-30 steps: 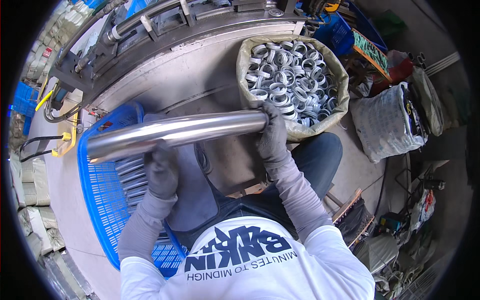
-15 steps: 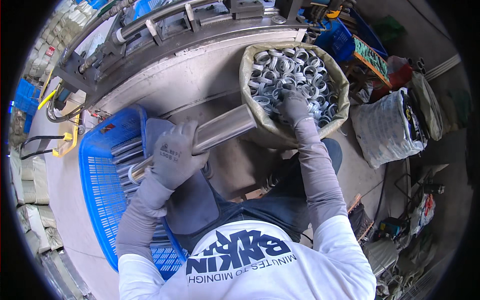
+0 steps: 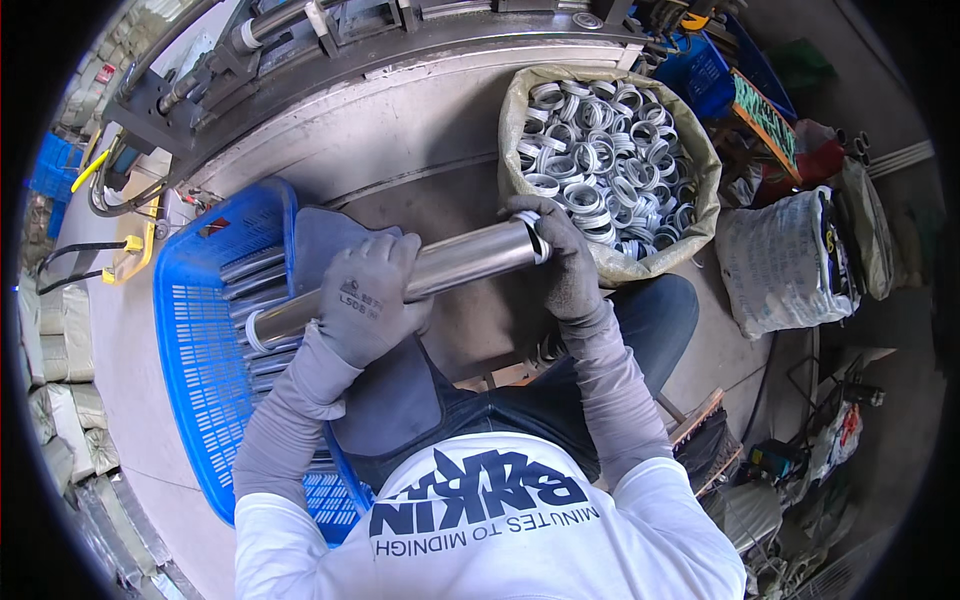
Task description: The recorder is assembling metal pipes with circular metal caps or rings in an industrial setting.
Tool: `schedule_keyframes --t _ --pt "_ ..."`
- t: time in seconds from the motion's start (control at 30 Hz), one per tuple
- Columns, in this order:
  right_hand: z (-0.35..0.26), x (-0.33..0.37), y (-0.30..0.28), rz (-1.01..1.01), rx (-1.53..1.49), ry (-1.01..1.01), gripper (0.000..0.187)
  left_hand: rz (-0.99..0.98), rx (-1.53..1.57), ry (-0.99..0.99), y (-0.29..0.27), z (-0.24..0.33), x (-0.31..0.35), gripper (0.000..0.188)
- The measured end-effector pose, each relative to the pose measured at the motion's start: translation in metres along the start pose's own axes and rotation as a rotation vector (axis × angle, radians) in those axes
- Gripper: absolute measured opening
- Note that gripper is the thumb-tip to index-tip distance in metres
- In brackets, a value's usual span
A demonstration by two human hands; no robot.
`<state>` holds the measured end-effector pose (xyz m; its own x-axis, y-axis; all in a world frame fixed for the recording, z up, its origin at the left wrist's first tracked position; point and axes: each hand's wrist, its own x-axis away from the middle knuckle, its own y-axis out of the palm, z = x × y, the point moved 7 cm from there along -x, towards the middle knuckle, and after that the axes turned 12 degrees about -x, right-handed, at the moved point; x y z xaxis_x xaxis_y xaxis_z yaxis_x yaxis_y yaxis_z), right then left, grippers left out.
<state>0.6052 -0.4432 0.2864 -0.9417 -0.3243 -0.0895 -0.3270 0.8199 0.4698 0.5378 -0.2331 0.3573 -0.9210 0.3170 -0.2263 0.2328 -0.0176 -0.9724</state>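
Observation:
My left hand [image 3: 372, 295], in a grey glove, is wrapped round the middle of a shiny metal tube [image 3: 470, 262]. The tube slants up to the right across my lap. A white ring [image 3: 254, 331] sits around its lower left end. At the upper right end my gloved right hand [image 3: 562, 255] grips another ring [image 3: 541, 238] against the tube's mouth; whether it is fully seated I cannot tell. Beyond that hand stands a woven sack [image 3: 512, 110] with its rim rolled down, full of loose pale rings [image 3: 610, 165].
On my left a blue plastic basket [image 3: 180, 345] holds several metal tubes [image 3: 262, 285]. A dark machine rail [image 3: 420, 50] runs along the far side. A stuffed white bag [image 3: 775, 265] stands right of the sack, with blue crates [image 3: 690, 75] behind.
My right hand has come out of the sack with a ring and brought it to the tube's right end. My left hand still holds the tube, which has shifted slightly right.

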Motion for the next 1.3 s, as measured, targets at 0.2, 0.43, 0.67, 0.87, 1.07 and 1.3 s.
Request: schedule_keyframes --t 0.2,0.43,0.67,0.87,1.07,1.3 --pt "-0.020 0.002 0.031 0.034 0.614 -0.344 0.031 -0.085 -0.024 -0.013 0.009 0.000 0.001 0.058" --pt "-0.020 0.006 0.031 0.072 0.644 -0.427 0.036 -0.156 -0.030 -0.008 0.011 0.002 0.000 0.056" --pt "-0.003 0.004 0.025 0.224 0.485 -0.270 0.030 -0.224 -0.078 0.019 0.020 0.005 -0.003 0.061" --pt "-0.010 -0.011 0.007 0.175 0.362 -0.143 0.033 -0.196 -0.005 0.033 -0.003 -0.004 0.002 0.069" --pt "-0.027 -0.036 -0.088 0.153 1.663 -0.186 0.034 -0.117 0.054 -0.030 0.004 -0.024 0.029 0.066" --pt "-0.034 -0.027 -0.113 0.404 0.473 0.111 0.014 -0.065 0.114 -0.051 0.002 -0.026 0.027 0.062"
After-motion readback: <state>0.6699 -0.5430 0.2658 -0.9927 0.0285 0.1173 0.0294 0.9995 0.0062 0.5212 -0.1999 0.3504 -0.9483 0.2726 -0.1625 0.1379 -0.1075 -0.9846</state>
